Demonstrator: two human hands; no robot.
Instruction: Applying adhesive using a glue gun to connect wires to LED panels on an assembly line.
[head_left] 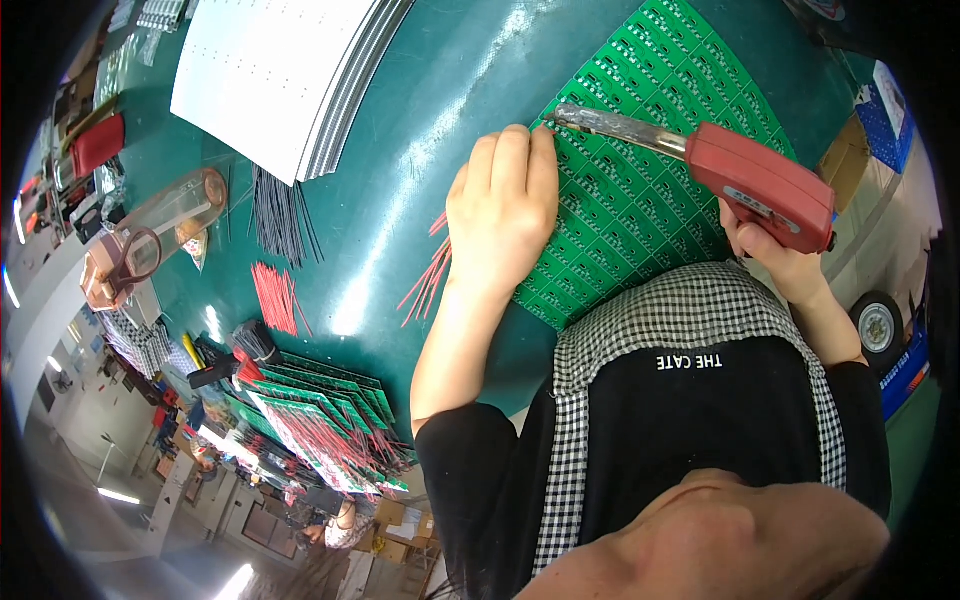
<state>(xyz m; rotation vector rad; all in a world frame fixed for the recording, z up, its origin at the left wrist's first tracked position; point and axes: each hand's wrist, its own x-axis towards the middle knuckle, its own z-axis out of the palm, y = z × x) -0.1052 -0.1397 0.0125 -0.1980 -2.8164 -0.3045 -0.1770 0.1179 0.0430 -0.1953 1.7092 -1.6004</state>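
My right hand (775,255) is wrapped round the handle of a red soldering gun (755,180). Its metal barrel (625,127) reaches left over a green circuit board panel (640,190), which is divided into many small boards. At the panel's left edge, the tip lies close to the fingertips of my left hand (505,205). That hand is closed, with a bunch of thin red wires (430,275) sticking out on its left side. Its fingertips are pressed together by the tip; what they pinch there is too small to see clearly.
On the green table (400,190) lie black wires (283,215) and red wires (278,298). White sheets (275,75) are stacked at the far left. Nearer, wired green boards (330,410) stand in a pile. A transparent brown bottle-like container (160,235) is at the left.
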